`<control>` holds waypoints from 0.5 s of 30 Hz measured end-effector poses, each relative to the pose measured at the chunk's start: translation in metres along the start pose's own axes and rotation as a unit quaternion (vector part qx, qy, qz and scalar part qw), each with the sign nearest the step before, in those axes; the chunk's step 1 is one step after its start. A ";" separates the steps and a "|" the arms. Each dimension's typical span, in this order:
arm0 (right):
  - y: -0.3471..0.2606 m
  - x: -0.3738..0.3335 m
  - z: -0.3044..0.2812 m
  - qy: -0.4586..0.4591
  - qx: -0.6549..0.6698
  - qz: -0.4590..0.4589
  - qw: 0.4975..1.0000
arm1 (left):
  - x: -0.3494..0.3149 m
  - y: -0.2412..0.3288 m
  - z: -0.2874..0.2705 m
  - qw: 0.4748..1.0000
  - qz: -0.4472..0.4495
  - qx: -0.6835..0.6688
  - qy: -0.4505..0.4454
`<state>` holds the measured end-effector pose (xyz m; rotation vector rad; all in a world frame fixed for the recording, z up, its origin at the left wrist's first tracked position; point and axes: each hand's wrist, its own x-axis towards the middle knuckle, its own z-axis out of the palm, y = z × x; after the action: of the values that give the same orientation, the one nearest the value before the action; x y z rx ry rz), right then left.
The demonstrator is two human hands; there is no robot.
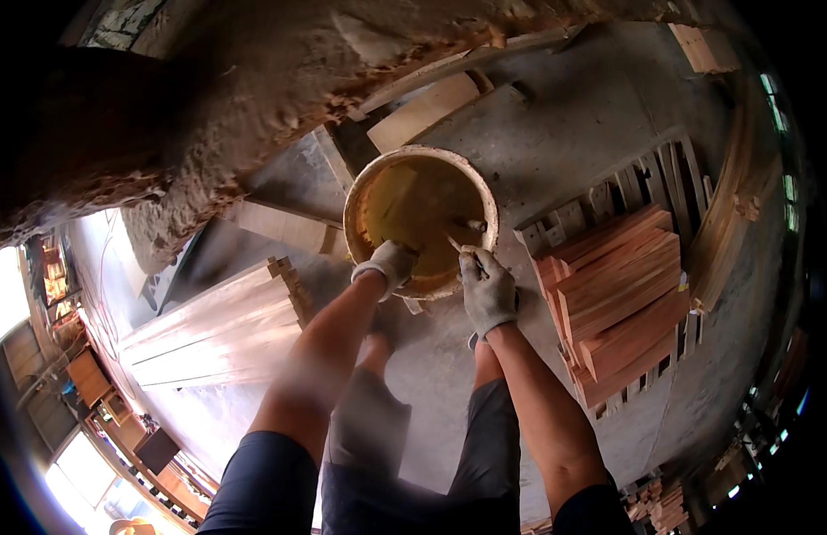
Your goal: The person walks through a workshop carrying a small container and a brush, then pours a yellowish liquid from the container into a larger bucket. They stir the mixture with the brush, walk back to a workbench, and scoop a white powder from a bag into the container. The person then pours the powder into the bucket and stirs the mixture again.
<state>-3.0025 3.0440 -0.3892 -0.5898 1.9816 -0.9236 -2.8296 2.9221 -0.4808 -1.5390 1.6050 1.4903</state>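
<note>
Left hand (pixel 391 265), in a grey work glove, is over the near-left rim of the bucket (pixel 421 152), fingers down inside the opening; they're hidden, so can't tell if it's gripping anything. Right hand (pixel 487 290), same glove type, is at the near-right rim, fingers bent in close around a thin stick-like piece (pixel 454 243) whose pale tip points into the opening; too small to say what it is. Bucket is round, pale-rimmed, smeared around the edge, standing on the concrete floor (pixel 565 98) in front of the person's feet, between the two hands. Yellow-brown contents (pixel 420 196) inside, looks liquid. Just beyond the bucket: a flat pale board (pixel 427 111) lying at an angle. Left of it: another board (pixel 280 225), then nearer the person a stack of long pale planks (pixel 222 325), washed out by glare. Right, well apart from the bucket: a stack of reddish planks (pixel 623 308) on a slatted wooden base (pixel 627 187), with long timbers (pixel 734 214) past that. Big rough brown mass (pixel 253 98) fills the upper left, material unclear. Bright window (pixel 82 468) at lower left.
</note>
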 end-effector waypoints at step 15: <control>-0.025 -0.034 -0.006 -0.032 -0.034 -0.129 0.991 | -0.100 -0.004 -0.015 0.913 -0.047 -0.404 0.026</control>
<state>-2.9879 3.0543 -0.3508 -0.9196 1.9141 -0.9819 -2.7946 2.9495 -0.3902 -2.0339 0.9249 2.2235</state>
